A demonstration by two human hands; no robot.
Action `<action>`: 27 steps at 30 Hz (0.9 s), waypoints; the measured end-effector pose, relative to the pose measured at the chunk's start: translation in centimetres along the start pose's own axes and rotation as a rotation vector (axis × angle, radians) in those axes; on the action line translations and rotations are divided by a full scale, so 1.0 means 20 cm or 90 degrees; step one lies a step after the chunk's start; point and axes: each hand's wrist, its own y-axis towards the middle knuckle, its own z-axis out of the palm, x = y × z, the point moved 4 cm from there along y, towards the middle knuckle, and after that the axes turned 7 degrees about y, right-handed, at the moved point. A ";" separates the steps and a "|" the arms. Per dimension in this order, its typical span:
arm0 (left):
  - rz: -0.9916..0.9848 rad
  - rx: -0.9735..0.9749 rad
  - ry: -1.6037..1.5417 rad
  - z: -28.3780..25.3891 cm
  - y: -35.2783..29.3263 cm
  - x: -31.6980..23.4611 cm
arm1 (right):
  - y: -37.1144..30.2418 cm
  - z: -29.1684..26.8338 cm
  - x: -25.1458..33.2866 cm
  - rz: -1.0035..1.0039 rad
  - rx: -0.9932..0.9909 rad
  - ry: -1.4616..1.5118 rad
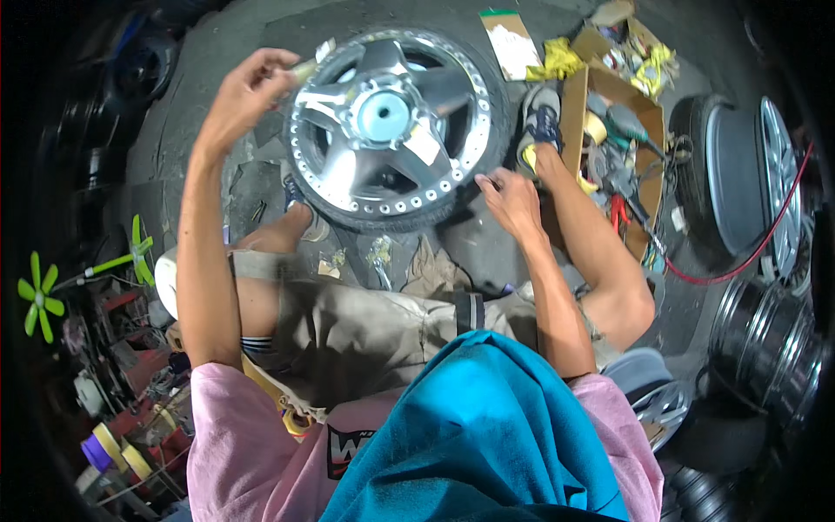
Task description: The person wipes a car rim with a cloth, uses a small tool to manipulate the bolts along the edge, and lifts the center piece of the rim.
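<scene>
A polished five-spoke car wheel with a tire lies face up on the floor between my feet. Small round holes or studs ring its rim, and a pale blue disc covers the hub. At the wheel's upper left, my left hand pinches a pale yellowish strip, slightly blurred, that reaches over the rim. My right hand is at the lower right edge of the tire, thumb and fingers pressed together; whatever is in them is too small to make out. A whitish patch sticks on one spoke.
A cardboard box of tools and cords stands beyond my right foot. Yellow cloth or gloves lie behind it. More wheels and a red hose are at the right. At the left are a green fan-shaped thing and tape rolls.
</scene>
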 end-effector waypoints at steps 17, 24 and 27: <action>0.119 -0.034 -0.064 0.06 -0.31 0.01 | 0.34 0.21 -0.13 0.216 -0.041 0.546; 0.094 0.023 0.097 0.16 -0.25 0.03 | 0.13 0.35 -0.03 0.250 -0.103 0.644; 0.155 0.007 0.169 0.22 -0.17 0.12 | -0.05 0.45 0.06 0.280 -0.124 0.671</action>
